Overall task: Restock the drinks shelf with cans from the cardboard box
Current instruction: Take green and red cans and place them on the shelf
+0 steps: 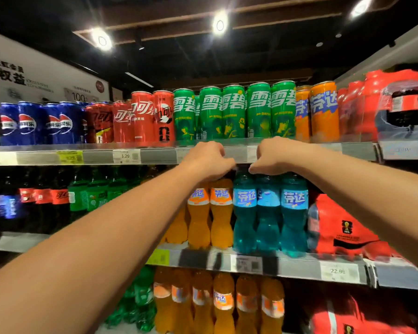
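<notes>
**Fig. 1.** Left hand [208,160] and right hand [273,156] at the top shelf [155,155] lip, each grip curled above the bottles [245,213]; whether either holds anything cannot be told. Cans [234,112] stand on that shelf; box out of view. Cans are probably light, stiff, slick and dentable, best held mid-wall. Labels: 雪碧, 芬达; price tag [125,155] reads 3.29.

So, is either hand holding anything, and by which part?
Cannot tell. Left hand curls atop orange Fanta bottles, right hand atop blue Fanta bottles; any grip is hidden.
</notes>
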### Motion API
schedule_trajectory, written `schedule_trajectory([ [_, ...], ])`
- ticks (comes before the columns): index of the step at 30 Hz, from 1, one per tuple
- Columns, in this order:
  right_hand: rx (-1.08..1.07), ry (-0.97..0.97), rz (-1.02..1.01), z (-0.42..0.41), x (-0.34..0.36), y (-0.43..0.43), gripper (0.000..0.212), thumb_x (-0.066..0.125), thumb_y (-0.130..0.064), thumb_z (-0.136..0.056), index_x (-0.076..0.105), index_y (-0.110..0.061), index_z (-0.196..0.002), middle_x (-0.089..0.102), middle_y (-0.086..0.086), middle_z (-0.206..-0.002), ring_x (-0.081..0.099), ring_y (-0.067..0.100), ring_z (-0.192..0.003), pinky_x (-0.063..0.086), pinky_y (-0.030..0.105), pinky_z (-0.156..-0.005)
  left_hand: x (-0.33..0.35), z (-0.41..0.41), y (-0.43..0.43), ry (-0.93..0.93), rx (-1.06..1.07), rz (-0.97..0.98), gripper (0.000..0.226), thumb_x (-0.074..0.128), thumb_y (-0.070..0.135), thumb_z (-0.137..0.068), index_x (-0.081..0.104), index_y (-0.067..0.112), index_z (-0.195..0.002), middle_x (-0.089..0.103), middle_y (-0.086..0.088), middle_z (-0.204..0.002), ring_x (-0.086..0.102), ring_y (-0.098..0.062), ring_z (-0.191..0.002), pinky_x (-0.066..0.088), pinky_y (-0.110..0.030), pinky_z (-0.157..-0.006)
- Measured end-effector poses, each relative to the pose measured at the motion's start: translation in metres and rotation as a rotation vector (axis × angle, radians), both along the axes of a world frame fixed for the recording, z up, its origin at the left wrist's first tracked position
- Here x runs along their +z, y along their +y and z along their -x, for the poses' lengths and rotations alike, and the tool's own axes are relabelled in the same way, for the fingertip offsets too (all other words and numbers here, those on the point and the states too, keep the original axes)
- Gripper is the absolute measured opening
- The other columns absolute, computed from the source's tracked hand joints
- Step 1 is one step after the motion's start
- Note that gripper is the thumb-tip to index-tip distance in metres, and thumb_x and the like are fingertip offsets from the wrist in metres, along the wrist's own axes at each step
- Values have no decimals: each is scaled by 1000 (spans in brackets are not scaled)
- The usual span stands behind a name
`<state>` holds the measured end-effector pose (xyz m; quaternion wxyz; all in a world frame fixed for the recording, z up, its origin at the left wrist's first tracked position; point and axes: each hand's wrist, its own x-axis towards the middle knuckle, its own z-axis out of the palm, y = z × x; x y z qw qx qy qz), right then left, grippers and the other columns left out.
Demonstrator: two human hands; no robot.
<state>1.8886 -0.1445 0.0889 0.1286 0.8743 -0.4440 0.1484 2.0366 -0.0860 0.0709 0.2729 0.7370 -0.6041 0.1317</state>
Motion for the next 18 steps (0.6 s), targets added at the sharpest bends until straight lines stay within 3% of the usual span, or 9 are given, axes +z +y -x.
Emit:
schedule_trajectory([
  [4,74,-32,-66,-55,-30,27,27,58,-35,-83,50,-16,-65,49,3,-64,46,15,-56,31,22,-46,-27,-44,45,27,68,-53,38,54,42,-86,64,18,-113,67,-8,-111,60,-26,-99,51,-36,-85],
  [8,174,6,-115,-120,-70,54,29,57,-41,-81,53,-13,-76,56,7,-78,53,23,-69,40,27,-61,-66,-97,95,35,193,-131,38,56,44,-84,65,23,-114,64,-7,-119,59,-29,-108,49,-36,-87],
  [12,282,81,-135,-178,-103,92,27,55,-43,-84,53,-17,-87,47,7,-85,52,29,-82,39,29,-67,-102,-145,148,-25,318,-250,41,54,43,-84,61,23,-120,63,-7,-120,58,-30,-109,47,-35,-84],
  [16,377,154,-176,-232,-124,121,27,53,-38,-85,53,-14,-73,49,1,-71,50,21,-66,38,27,-61,-129,-186,196,-84,444,-299,43,53,44,-85,59,22,-122,63,-6,-114,60,-28,-97,46,-34,-78],
  [18,431,153,-197,-258,-135,132,25,53,-37,-85,56,-15,-75,50,0,-70,50,20,-64,39,27,-60,-142,-203,216,-90,496,-300,41,53,42,-86,60,21,-120,63,-6,-116,58,-28,-104,43,-33,-76],
])
